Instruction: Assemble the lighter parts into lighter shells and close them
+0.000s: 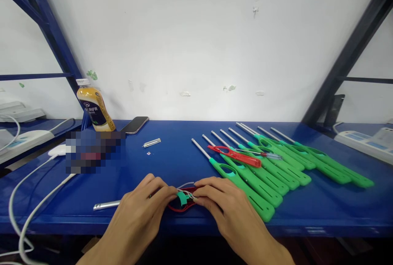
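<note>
A red shell half of a long-nosed gas lighter [179, 209] lies at the table's front edge between my two hands. In it sit a teal trigger [183, 198] and thin white wires [186, 186]. My left hand [144, 201] is closed, thumb and forefinger pinching beside the trigger. My right hand [225, 203] is closed too, its fingertips pinched at the wires over the shell's right part. Fingers hide much of the shell. A metal tube [106, 205] sticks out to the left from behind my left hand.
Several green gas lighters [245, 191] lie in a row on the right. Across them rest another red shell half [236, 156] and a screwdriver [272, 156]. A small clear part [152, 143], a phone [137, 125], a bottle [95, 107] and white cables [37, 216] are left.
</note>
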The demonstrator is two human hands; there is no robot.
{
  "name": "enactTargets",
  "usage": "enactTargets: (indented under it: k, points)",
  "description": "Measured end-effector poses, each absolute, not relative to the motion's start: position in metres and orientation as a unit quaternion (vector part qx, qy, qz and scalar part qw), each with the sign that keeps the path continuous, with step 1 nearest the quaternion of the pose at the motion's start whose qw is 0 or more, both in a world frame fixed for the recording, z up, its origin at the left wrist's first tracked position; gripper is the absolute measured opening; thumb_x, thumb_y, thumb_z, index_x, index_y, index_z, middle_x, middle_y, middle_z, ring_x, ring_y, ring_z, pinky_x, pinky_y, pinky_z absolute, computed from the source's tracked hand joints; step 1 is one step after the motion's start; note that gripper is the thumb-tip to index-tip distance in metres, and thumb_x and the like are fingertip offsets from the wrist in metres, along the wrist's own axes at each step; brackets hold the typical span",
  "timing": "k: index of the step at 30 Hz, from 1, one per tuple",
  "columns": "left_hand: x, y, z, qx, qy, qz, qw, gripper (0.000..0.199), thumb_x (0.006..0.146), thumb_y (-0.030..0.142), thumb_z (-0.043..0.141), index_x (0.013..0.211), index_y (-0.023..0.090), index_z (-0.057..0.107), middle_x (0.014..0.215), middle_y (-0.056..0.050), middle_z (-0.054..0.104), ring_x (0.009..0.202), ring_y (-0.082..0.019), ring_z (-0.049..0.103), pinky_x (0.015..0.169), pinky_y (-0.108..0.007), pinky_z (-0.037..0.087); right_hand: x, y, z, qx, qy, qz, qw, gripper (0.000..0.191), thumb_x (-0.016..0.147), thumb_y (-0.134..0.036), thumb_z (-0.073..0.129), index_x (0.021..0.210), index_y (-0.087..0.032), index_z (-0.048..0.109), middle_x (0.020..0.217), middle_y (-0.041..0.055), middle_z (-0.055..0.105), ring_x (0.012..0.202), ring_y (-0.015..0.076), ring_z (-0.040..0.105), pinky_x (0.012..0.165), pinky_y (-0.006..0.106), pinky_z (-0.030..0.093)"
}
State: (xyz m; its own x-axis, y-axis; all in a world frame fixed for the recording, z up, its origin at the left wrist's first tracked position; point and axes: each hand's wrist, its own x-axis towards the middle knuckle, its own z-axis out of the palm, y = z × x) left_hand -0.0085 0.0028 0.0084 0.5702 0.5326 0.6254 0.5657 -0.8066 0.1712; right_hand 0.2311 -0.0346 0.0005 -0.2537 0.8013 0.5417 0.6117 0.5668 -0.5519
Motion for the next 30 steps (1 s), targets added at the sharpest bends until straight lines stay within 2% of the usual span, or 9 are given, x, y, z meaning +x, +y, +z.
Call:
enactTargets:
  k: [10, 23, 30]
  points:
    - [-0.0085, 0.0071, 0.0113, -0.892, -0.304, -0.327, 0.069, 0.037, 0.106, 0.004, 0.044, 0.119, 0.026, 0.071, 0.100, -0.003, 0.070, 0.079, -0.017, 0.055, 0.059, -0.021, 0.049, 0.2309, -0.0344, -0.0031, -0.444, -0.785, 0.091, 0.422, 0.020, 0.104, -0.014, 0.063, 0.108, -0.027, 0.078, 0.115, -0.0020, 0.080, 0.103, 0.0204, 0.074, 0.094, 0.034, 0.054]
    - [-0.0092, 0.0061, 0.0113, -0.895, -0.309, -0.315, 0.062, 0.039, 0.105, 0.003, 0.042, 0.121, 0.026, 0.069, 0.101, -0.004, 0.069, 0.080, -0.018, 0.056, 0.059, -0.022, 0.049, 0.2306, -0.0355, -0.0058, -0.443, -0.785, 0.082, 0.426, 0.021, 0.104, -0.013, 0.062, 0.109, -0.028, 0.076, 0.113, -0.0033, 0.080, 0.103, 0.0204, 0.074, 0.094, 0.034, 0.053]
    - [-0.0094, 0.0062, 0.0104, -0.895, -0.310, -0.312, 0.073, 0.038, 0.105, 0.003, 0.042, 0.118, 0.025, 0.069, 0.101, -0.004, 0.067, 0.081, -0.019, 0.056, 0.063, -0.024, 0.052, 0.2283, -0.0369, -0.0035, -0.467, -0.785, 0.080, 0.399, 0.017, 0.108, -0.018, 0.057, 0.109, -0.026, 0.071, 0.111, -0.0011, 0.079, 0.098, 0.0224, 0.074, 0.086, 0.036, 0.053]
